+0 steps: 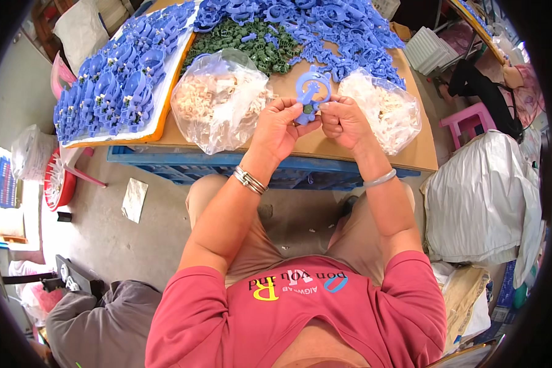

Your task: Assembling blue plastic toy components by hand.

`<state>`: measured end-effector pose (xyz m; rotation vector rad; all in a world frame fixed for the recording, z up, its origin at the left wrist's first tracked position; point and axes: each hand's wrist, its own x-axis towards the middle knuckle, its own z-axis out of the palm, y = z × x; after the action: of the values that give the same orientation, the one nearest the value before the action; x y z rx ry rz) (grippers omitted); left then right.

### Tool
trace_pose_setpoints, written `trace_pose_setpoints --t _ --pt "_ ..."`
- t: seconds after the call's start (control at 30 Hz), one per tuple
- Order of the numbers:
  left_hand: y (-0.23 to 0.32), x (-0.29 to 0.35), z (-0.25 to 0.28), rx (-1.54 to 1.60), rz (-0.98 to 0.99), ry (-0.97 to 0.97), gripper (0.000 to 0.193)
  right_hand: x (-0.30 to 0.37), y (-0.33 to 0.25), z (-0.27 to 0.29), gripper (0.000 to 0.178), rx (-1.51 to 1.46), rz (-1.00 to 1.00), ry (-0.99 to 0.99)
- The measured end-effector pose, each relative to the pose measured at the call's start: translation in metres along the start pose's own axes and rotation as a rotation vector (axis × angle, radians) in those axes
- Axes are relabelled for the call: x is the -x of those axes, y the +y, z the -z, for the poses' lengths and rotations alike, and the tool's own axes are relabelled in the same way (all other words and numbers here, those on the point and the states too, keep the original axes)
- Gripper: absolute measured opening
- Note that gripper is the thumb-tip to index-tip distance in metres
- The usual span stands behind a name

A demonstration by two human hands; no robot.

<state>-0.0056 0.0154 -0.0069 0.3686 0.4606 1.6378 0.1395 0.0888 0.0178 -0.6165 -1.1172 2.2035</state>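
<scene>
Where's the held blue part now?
In the head view, the blue part is above centre, slightly right, held between left hand and right hand, with clear bags on both sides.

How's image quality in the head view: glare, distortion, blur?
Head view: fisheye circle leaves black corners; floor near the red basin looks washed out at left; highlights on the left clear bag; left hand, right hand and blue part look fairly sharp.
</scene>
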Motion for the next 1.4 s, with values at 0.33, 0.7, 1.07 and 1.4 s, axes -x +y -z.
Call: trace_pose_setpoints --t 0.33,0.7,1.07,1.4 --pt "0.006 -0.005 0.006 0.007 0.044 -0.002 0.009 -0.005 -0.002 -0.003 0.022 0.169 0.077 0.106" --pt "0.009 -0.006 0.0 0.057 -0.062 0.125 0.013 0.003 -0.008 -0.001 0.024 0.319 0.256 -0.024" --pt "0.009 -0.005 -0.002 0.052 -0.005 0.099 0.022 0.006 -0.01 -0.001 0.024 0.488 0.349 -0.051" --pt "0.007 -0.004 -0.006 -0.048 -0.063 0.118 0.022 0.004 -0.016 -0.003 0.008 0.956 0.6 -0.002"
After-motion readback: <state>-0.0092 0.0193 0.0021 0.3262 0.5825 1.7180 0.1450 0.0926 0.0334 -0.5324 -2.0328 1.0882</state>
